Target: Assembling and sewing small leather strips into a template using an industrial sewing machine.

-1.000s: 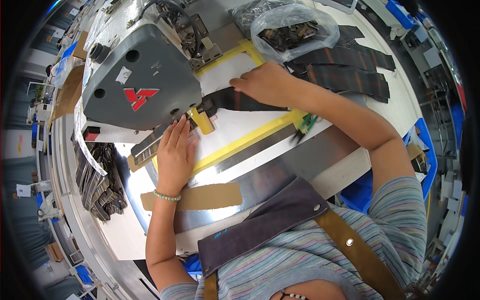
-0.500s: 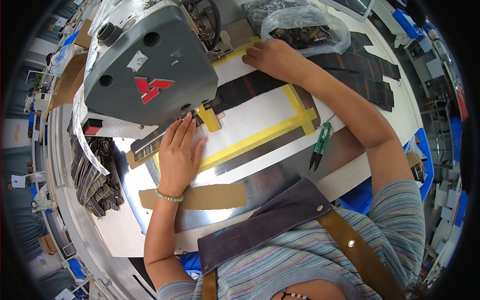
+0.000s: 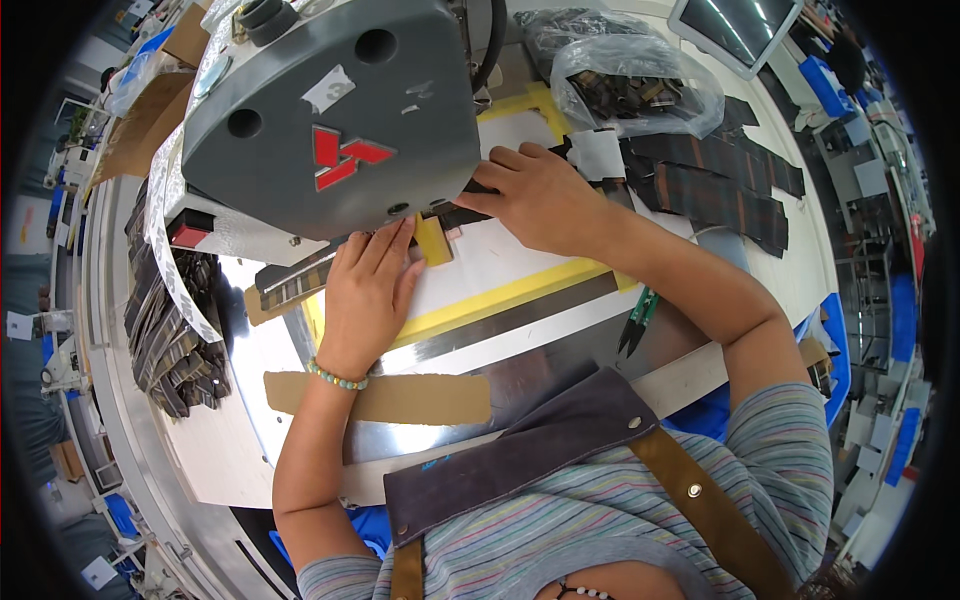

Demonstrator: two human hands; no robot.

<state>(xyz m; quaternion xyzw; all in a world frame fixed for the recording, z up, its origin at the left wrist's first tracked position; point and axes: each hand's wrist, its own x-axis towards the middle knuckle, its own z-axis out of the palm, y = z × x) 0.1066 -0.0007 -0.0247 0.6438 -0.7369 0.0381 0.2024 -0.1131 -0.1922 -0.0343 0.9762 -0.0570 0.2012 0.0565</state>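
A large grey sewing machine head [image 3: 330, 130] with a red emblem hides the stitching area. My left hand [image 3: 365, 290] lies flat, fingers stretched out and tips at a plaid fabric strip [image 3: 300, 285] beside a yellow block [image 3: 433, 240]. My right hand [image 3: 545, 205] is curled at the machine's right edge, thumb and fingers closed on a dark fabric strip [image 3: 463, 215]; the fingertips are partly hidden. Beneath both hands is a white work surface edged with yellow tape [image 3: 490, 297]. A white square piece [image 3: 597, 155] is beyond the right hand.
Green-handled thread snips [image 3: 638, 320] lie under my right forearm. A brown cardboard strip [image 3: 430, 398] rests near the front. Plaid strips pile up at left [image 3: 180, 340] and right [image 3: 720, 200]. A clear plastic bag [image 3: 640, 85] of fabric pieces and a screen [image 3: 735, 30] stand behind.
My right hand has moved left and nearer, from the far taped edge to the dark strip beside the machine. The left hand stays by the yellow block. The white square piece now shows.
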